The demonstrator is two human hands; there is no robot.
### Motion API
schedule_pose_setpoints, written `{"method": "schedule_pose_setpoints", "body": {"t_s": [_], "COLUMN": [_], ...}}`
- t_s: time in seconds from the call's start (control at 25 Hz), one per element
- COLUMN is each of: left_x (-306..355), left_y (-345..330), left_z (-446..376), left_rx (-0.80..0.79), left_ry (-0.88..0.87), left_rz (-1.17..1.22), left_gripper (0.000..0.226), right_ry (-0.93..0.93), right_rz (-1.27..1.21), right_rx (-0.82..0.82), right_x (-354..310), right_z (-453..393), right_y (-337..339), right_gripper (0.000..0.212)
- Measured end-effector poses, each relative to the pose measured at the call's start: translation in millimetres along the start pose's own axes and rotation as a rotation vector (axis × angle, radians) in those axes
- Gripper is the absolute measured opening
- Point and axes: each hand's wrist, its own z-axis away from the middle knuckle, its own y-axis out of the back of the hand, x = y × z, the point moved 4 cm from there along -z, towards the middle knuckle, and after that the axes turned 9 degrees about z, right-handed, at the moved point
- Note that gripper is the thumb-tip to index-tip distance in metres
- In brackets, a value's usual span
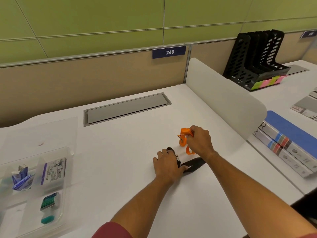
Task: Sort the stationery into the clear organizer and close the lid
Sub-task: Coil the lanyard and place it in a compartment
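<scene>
On a white desk (120,152), the clear organizer (34,169) sits at eight o'clock with its lid (42,133) open and several compartments already filled: blue packets, a labelled card, green staples, a teal eraser. Near centre, the right hand (200,141) grips orange scissors (184,137), lifted at one o'clock of the left hand (168,167), whose fingers curl over a black tool (178,162) lying on the desk. By appearance, roughly half sorted; both items and the lid remain.

Both hands (169,166) (199,141) curled, arms extended.
</scene>
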Motion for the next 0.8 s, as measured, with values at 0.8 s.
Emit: {"method": "schedule_pose_setpoints", "body": {"t_s": [0.8], "left_x": [-88], "left_y": [90], "left_z": [16], "left_rx": [0.101], "left_ry": [0.074], "left_rz": [0.266], "left_gripper": [0.029], "right_ry": [0.196], "right_rz": [0.023], "right_rx": [-0.014], "right_x": [-77], "right_z": [11], "right_y": [-33], "right_gripper": [0.031]}}
